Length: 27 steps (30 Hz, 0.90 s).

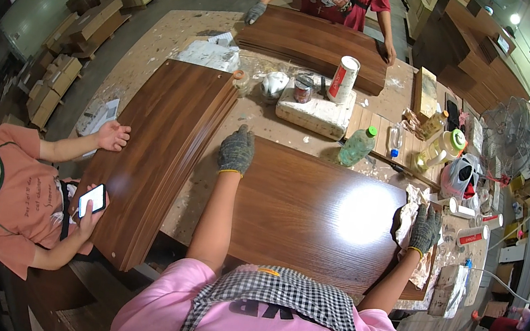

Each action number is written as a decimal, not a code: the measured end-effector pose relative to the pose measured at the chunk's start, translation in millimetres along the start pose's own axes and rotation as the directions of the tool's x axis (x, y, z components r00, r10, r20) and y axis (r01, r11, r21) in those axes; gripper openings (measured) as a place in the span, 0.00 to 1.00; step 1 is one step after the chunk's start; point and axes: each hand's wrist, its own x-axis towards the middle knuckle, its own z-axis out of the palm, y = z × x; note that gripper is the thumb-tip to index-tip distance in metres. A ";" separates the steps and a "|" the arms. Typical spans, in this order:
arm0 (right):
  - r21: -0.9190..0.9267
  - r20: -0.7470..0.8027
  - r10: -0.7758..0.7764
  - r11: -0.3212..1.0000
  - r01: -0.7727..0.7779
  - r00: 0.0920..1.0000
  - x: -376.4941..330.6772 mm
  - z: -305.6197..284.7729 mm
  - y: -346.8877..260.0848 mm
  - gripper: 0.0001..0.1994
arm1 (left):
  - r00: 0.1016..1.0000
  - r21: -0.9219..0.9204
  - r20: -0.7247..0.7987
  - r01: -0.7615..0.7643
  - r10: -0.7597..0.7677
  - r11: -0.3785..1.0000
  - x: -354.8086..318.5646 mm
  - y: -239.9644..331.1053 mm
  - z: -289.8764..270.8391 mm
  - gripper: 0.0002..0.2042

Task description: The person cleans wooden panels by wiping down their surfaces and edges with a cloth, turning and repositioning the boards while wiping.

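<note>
A glossy brown wooden panel [300, 200] runs lengthwise between the grey-gloved left grip [237, 151], outstretched, empty, and right grip [426, 230] on crumpled cream cloth [408, 214], closure unclear.

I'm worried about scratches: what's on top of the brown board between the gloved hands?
A crumpled rag lies at the right end of the board, the right hand on it; the left hand is at the left edge. The surface beneath the rag is hidden.
</note>
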 end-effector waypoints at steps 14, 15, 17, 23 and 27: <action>-0.046 0.139 0.093 0.995 -0.088 0.986 -19.5 -42.0 -20.4 0.34 | 1.000 -0.005 0.009 0.007 -0.007 1.000 -6.7 2.0 -5.9 0.23; -0.041 0.136 0.092 0.995 -0.088 0.986 -16.1 -39.6 -20.1 0.34 | 1.000 0.004 0.009 0.009 -0.009 1.000 -6.3 -0.7 -5.4 0.23; 0.003 0.121 0.159 0.987 -0.160 0.980 -5.5 -30.2 -7.8 0.34 | 1.000 -0.003 -0.008 0.008 -0.008 1.000 -4.4 -5.1 -2.7 0.23; 0.367 0.040 0.150 0.917 -0.154 0.988 37.7 -0.1 53.1 0.32 | 1.000 -0.025 0.010 0.018 -0.018 1.000 -1.0 3.7 -2.8 0.23; 0.237 0.018 0.186 0.954 -0.185 0.982 50.2 -1.5 76.9 0.31 | 0.999 -0.048 0.002 0.043 -0.043 0.998 -1.2 7.3 -5.4 0.24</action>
